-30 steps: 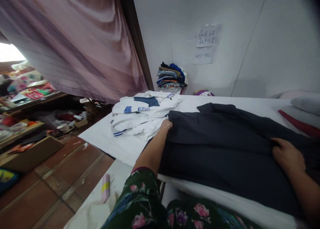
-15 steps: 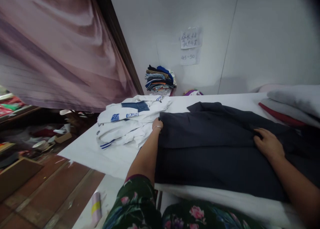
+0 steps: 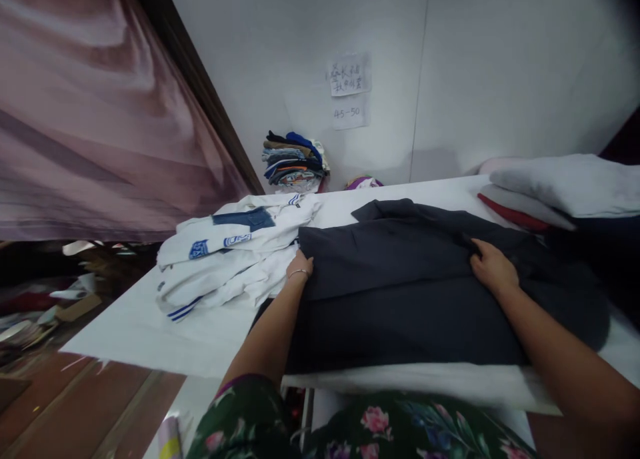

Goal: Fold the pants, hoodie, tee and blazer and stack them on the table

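Note:
A dark garment (image 3: 400, 325) that looks like a jacket lies spread out over the white table in front of me. My left hand (image 3: 301, 265), with a thin bracelet at the wrist, pinches its left edge. On the garment's right part, my right hand (image 3: 494, 265) is closed on a fold of the cloth near the upper layer. To the left, just past my left hand, rests a loosely piled white garment (image 3: 225, 259) with blue stripes and blue lettering patches.
At the table's (image 3: 125, 332) back edge is a stack of folded clothes (image 3: 295, 159), with a purple and white bundle (image 3: 363, 182) beside it. Light grey and red clothes (image 3: 545, 185) lie back right. A pink curtain (image 3: 75, 125) hangs left. Paper signs (image 3: 350, 85) are on the wall.
The view has turned right, so everything sits farther left. My right hand has drawn the garment's fold slightly up and towards the left. My left hand keeps hold of the edge.

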`<state>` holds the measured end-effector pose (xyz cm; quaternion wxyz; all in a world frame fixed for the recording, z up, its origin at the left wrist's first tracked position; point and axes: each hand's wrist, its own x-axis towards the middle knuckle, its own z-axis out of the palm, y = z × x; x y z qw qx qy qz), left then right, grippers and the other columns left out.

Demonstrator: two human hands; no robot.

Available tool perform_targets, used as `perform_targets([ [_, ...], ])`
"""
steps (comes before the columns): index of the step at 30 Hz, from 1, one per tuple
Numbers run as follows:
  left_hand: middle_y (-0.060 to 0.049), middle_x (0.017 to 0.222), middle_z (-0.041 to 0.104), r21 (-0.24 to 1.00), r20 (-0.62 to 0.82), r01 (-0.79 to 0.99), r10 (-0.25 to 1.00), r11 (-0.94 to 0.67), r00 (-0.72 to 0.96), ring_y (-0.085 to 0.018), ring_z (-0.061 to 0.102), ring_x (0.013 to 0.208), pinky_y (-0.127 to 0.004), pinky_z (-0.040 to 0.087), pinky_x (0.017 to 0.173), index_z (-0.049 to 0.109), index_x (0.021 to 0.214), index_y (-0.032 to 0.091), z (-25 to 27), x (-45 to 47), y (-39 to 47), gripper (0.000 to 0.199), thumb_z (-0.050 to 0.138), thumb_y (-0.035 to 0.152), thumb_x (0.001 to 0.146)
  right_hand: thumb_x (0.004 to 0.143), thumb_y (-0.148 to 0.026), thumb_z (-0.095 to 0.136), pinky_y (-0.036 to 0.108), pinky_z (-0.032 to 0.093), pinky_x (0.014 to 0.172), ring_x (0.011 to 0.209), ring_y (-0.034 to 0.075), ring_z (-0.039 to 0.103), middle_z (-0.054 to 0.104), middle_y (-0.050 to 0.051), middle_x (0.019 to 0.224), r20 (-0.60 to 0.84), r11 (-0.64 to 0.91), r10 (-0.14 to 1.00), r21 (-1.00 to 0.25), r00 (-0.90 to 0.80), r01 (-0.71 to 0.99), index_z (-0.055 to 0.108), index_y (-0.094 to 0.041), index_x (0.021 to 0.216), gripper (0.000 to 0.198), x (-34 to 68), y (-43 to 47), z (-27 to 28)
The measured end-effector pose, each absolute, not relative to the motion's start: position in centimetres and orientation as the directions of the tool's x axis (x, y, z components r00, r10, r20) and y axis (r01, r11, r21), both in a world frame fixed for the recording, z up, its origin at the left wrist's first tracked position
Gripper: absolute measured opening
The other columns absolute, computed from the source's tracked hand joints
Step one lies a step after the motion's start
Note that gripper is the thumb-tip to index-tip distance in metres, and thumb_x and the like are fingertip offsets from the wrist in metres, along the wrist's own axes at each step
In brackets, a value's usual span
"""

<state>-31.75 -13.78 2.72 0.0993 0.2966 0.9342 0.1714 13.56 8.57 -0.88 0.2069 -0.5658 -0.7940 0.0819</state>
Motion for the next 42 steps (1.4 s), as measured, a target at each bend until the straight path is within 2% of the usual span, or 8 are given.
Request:
perform_targets([
  [7,-0.026,0.132,0.051,0.250,-0.012,0.492,0.511,0.834,-0.859,-0.034,0.051,0.121,-0.045,0.044,0.094,0.029,0.140,0.004,4.0,-29.9,-13.2,0.066,0.050,0.037,0.086,0.081,-0.026,0.042,0.038,0.041,0.101,0.120,0.025,0.051,0.056,0.010,0.130,0.306,0.453,0.885,-0.384,-0.352,0.804,0.056,-0.017,0.126,0.047,13.8,9.3,-1.5],
  [11,-0.018,0.151,0.028,0.057,0.204,0.762,0.739,0.645,-0.641,-0.030,0.027,0.138,-0.044,0.030,0.108,0.034,0.141,0.008,3.8,-27.0,-12.6,0.065,0.044,0.045,0.089,0.082,-0.033,0.046,0.042,0.039,0.103,0.120,0.026,0.051,0.058,0.010,0.127,0.459,0.551,0.810,-0.382,-0.365,0.742,0.061,-0.018,0.118,0.042,12.7,10.8,1.3],
  [14,-0.012,0.154,0.023,0.004,0.030,0.872,0.871,0.490,-0.490,-0.028,0.018,0.142,-0.047,0.021,0.112,0.035,0.143,0.014,2.4,-24.6,-11.9,0.066,0.033,0.054,0.090,0.085,-0.033,0.045,0.040,0.042,0.100,0.114,0.026,0.054,0.062,0.010,0.120,0.477,0.632,0.757,-0.360,-0.446,0.686,0.062,-0.018,0.116,0.039,9.8,12.3,4.7],
  [19,-0.010,0.156,0.019,0.017,-0.118,0.868,0.863,0.497,-0.492,-0.027,0.014,0.143,-0.050,0.016,0.113,0.028,0.147,0.016,0.1,-23.9,-11.4,0.072,0.021,0.061,0.090,0.088,-0.043,0.045,0.038,0.041,0.096,0.114,0.026,0.053,0.063,0.011,0.117,0.323,0.714,0.699,-0.270,-0.638,0.646,0.066,-0.019,0.107,0.037,2.0,14.2,8.8],
  [26,-0.009,0.156,0.019,0.021,-0.092,0.872,0.870,0.488,-0.485,-0.026,0.014,0.143,-0.050,0.016,0.113,0.027,0.147,0.017,-0.1,-24.4,-11.7,0.075,0.019,0.063,0.089,0.066,-0.048,0.072,0.048,0.040,0.094,0.107,0.036,0.057,0.067,0.019,0.101,0.012,0.303,0.930,-0.592,-0.367,0.747,0.070,-0.011,0.087,0.042,-5.4,17.2,7.9],
  [34,-0.007,0.155,0.020,0.045,-0.082,0.881,0.880,0.471,-0.467,-0.025,0.015,0.143,-0.050,0.016,0.113,0.028,0.147,0.018,0.0,-24.2,-11.8,0.073,0.019,0.062,0.089,0.089,-0.047,0.042,0.031,0.052,0.074,0.085,0.019,0.064,0.069,0.007,0.097,0.196,0.252,0.965,-0.877,-0.173,0.409,0.056,-0.017,0.123,0.047,-3.7,20.9,9.0],
  [39,-0.006,0.155,0.022,0.044,-0.081,0.885,0.885,0.463,-0.459,-0.025,0.016,0.143,-0.050,0.016,0.113,0.031,0.146,0.019,-0.1,-24.3,-11.7,0.071,0.021,0.061,0.090,0.079,-0.051,0.060,0.033,0.054,0.062,0.068,0.020,0.064,0.070,0.007,0.077,0.027,0.130,0.935,-0.954,-0.354,0.271,0.066,-0.017,0.103,0.042,-0.7,20.7,9.0],
  [42,-0.006,0.155,0.022,0.044,-0.083,0.885,0.885,0.463,-0.458,-0.025,0.016,0.143,-0.050,0.016,0.113,0.030,0.146,0.019,-0.2,-24.3,-11.6,0.071,0.021,0.061,0.090,0.083,-0.059,0.051,0.032,0.054,0.064,0.073,0.021,0.065,0.071,0.011,0.084,-0.238,-0.004,0.767,-0.930,-0.596,0.367,0.068,-0.016,0.097,0.049,0.0,20.5,8.5],
])
